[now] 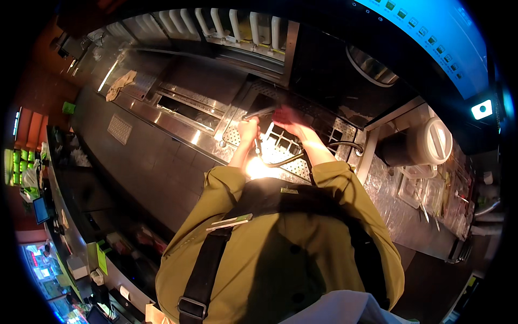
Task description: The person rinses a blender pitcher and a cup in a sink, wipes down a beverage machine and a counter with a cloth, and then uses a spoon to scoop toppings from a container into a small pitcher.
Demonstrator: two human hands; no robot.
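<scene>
My left hand (249, 130) is closed around the handle of a metal hose sprayer (259, 111), whose spout points up and to the right. Just beyond the spout's end is my right hand (289, 120), somewhat blurred, with nothing visible in it. Whether water is running cannot be made out. A dark flexible hose (289, 160) curves from a fitting at the counter's right side towards the sprayer's base. Both hands are above a stainless-steel sink area with a perforated metal tray (299, 168) and square openings. Strong glare hides the tray's near part by my left wrist.
A white-lidded pitcher (435, 141) and clear plastic containers (410, 192) stand on the counter at the right. A row of white-handled dispensers (253, 30) lines the back. A tan cloth (120, 86) lies far left. A lit screen (437, 36) hangs at the upper right.
</scene>
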